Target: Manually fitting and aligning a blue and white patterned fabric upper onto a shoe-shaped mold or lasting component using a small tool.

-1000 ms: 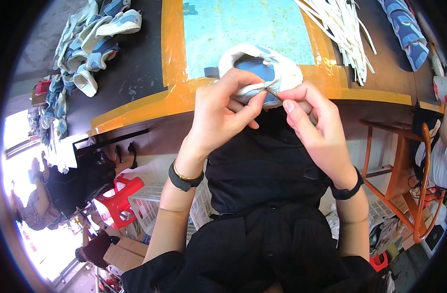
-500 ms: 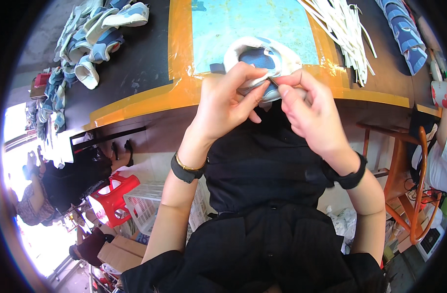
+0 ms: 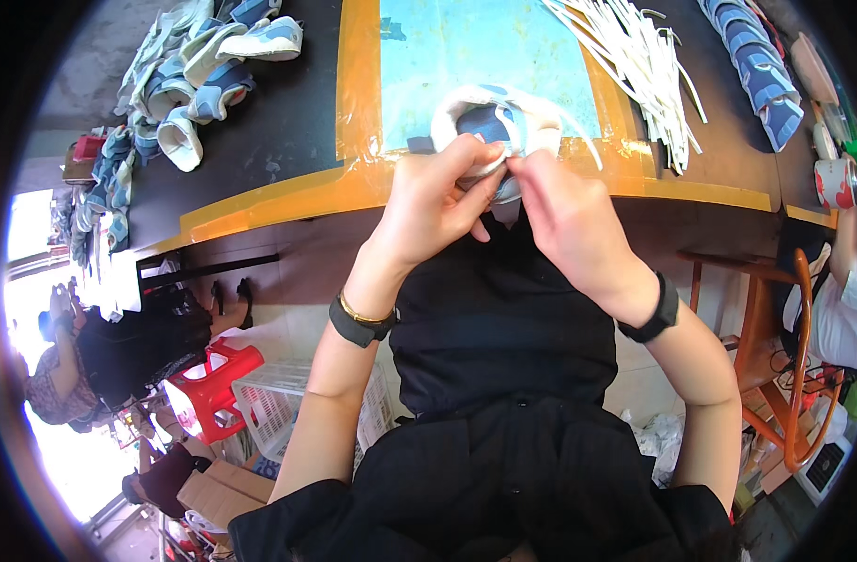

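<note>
Hands, left hand (image 3: 438, 201) and right hand (image 3: 564, 215), pinch shut on white-and-blue shoe upper (image 3: 489, 117) above turquoise mat (image 3: 466, 47).

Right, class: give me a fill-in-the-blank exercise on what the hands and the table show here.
1. Both hands, left hand and right hand, hold a small white and ____ shoe upper.
2. The bundle of white strips lies to the ____ of the shoe upper.
3. The table edge is taped in ____.
Missing words: blue; right; orange
</note>
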Motion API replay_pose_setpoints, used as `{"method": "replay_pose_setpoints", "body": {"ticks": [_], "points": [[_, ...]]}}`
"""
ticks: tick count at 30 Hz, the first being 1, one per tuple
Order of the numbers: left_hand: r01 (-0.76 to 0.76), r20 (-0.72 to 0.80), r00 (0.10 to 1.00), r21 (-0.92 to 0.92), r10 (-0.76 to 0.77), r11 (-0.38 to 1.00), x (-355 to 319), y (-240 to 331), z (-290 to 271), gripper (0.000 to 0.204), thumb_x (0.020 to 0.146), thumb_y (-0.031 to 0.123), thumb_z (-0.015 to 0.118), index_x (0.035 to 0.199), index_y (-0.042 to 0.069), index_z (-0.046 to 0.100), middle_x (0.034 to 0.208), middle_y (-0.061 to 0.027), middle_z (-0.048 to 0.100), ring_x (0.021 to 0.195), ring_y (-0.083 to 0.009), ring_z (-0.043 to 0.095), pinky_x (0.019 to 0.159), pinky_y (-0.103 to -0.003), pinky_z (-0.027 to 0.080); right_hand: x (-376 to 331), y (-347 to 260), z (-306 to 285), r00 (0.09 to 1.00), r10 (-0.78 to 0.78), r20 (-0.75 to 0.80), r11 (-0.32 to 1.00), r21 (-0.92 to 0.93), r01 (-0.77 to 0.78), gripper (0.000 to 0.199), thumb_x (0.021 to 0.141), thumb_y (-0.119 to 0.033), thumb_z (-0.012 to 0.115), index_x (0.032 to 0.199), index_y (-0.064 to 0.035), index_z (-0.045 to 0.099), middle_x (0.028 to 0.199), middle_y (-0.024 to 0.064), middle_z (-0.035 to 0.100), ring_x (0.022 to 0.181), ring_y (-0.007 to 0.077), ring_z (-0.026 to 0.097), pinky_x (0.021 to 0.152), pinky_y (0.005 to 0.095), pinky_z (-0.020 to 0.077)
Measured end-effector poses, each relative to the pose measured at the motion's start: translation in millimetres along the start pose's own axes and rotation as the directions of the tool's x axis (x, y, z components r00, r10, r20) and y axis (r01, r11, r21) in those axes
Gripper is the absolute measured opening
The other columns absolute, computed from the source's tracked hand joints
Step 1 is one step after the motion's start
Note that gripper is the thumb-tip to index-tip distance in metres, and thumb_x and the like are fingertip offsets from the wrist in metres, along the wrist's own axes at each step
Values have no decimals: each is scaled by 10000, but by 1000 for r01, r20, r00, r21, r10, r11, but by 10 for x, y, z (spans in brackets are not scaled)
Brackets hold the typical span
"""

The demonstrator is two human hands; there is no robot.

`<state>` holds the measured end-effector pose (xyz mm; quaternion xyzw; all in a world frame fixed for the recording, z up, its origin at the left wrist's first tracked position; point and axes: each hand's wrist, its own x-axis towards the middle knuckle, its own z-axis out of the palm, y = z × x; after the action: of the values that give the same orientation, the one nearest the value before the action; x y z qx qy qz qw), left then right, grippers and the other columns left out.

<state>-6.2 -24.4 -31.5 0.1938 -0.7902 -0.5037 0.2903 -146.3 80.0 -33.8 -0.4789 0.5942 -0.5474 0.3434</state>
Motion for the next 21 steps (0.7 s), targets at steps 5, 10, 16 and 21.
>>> {"method": "replay_pose_setpoints", "body": {"ticks": [5,10,16,21], "points": [[7,-10,1000,-8,-7,1000,-24,-36,-20,149,858,1,629,996,-22,580,702,-75,634,485,-131,630,399,-240,487,55,-237,-105,880,392,269,712,518,-475,107,953,-119,517,1035,-51,519,691,-31,484,499,22,396,399,173,289],[-45,16,999,35,45,998,29,-1,-26,160,862,-6,614,1014,-16,567,688,-74,623,497,-137,635,400,-243,489,105,-37,30,999,-39,28,994,106,36,132,932,-87,528,1038,-18,488,751,80,600,523,162,570,433,296,411],[-5,9,1000,-8,5,1000,31,7,-44,168,873,-6,596,1036,-15,560,692,-73,615,510,-123,633,408,-236,485,124,-134,50,959,-282,34,889,-366,275,77,874,16,538,911,13,471,819,232,609,786,393,608,636,407,472],[48,-34,998,-126,-53,991,20,39,59,168,884,21,598,1034,-21,537,739,-82,639,478,-115,607,404,-223,463,35,-33,38,964,-244,-106,950,-227,215,66,894,-13,552,949,17,533,847,201,622,787,373,630,641,382,473]]}}
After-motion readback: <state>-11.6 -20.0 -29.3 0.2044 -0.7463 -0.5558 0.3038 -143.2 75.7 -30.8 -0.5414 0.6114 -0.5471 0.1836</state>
